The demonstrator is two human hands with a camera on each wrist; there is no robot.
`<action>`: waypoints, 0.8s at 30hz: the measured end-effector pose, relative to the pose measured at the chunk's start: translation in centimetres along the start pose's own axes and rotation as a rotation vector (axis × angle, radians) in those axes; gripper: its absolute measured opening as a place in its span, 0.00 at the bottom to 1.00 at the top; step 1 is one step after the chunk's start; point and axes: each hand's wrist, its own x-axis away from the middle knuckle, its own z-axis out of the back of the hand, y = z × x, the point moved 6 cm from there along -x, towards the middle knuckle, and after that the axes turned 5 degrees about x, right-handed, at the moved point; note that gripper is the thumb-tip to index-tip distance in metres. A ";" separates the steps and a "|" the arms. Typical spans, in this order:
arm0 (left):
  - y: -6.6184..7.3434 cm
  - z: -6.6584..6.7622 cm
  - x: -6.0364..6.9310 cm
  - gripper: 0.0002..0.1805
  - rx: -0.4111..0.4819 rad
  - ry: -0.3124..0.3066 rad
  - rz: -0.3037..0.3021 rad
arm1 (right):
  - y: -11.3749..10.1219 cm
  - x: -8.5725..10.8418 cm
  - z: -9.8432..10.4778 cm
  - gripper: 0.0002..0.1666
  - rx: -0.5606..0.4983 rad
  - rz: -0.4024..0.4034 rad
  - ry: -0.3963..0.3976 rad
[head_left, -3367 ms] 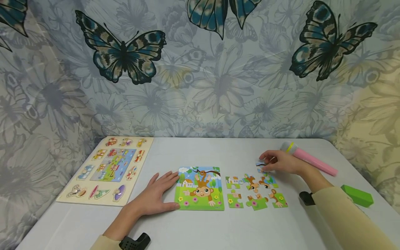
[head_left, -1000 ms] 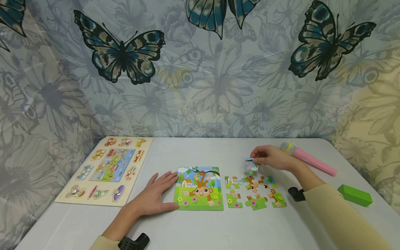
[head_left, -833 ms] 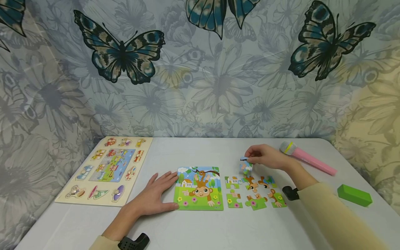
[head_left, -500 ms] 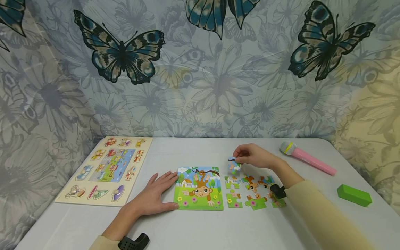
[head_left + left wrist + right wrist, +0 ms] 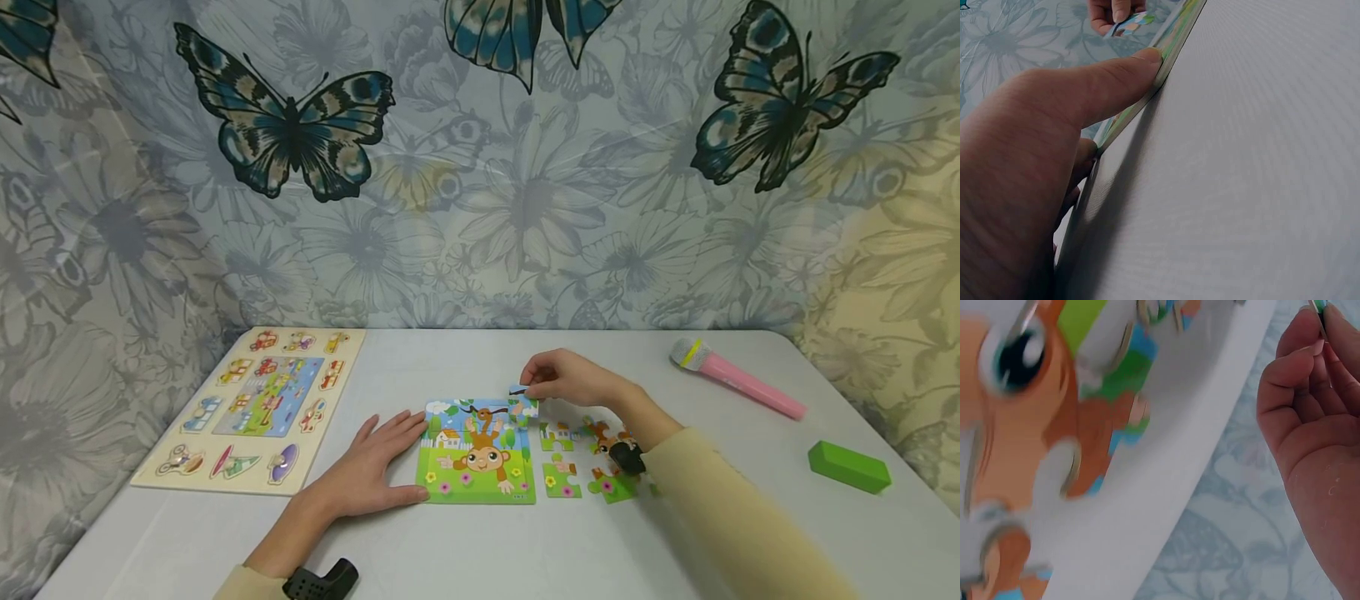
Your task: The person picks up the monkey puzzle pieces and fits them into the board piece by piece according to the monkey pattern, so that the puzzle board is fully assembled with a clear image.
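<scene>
A square monkey picture board [image 5: 476,467] lies flat on the white table. My left hand [image 5: 375,475] rests beside it with fingers spread, the fingertips and thumb touching its left edge; in the left wrist view the thumb of my left hand [image 5: 1054,112] lies against the board's edge [image 5: 1175,47]. My right hand [image 5: 573,382] pinches a blue puzzle piece [image 5: 523,403] over the board's top right corner. Loose pieces such as a flower piece [image 5: 562,481] lie right of the board, partly hidden by the right wrist. In the right wrist view my right hand [image 5: 1316,425] pinches the piece's edge.
On the left lies a cream board with small vehicle and toy pictures [image 5: 172,462]. A pink toy microphone [image 5: 750,387] and a green block [image 5: 849,467] lie on the right. Butterfly-patterned fabric [image 5: 525,208] hangs behind the white table [image 5: 450,550].
My right hand has carried the blue piece leftward from above the loose pieces to the board's top right corner. My left hand has stayed at the board's left edge.
</scene>
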 end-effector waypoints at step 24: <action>-0.1 -0.1 0.0 0.50 0.000 0.002 0.000 | -0.7 -2.3 -2.9 0.08 0.139 -0.062 -0.041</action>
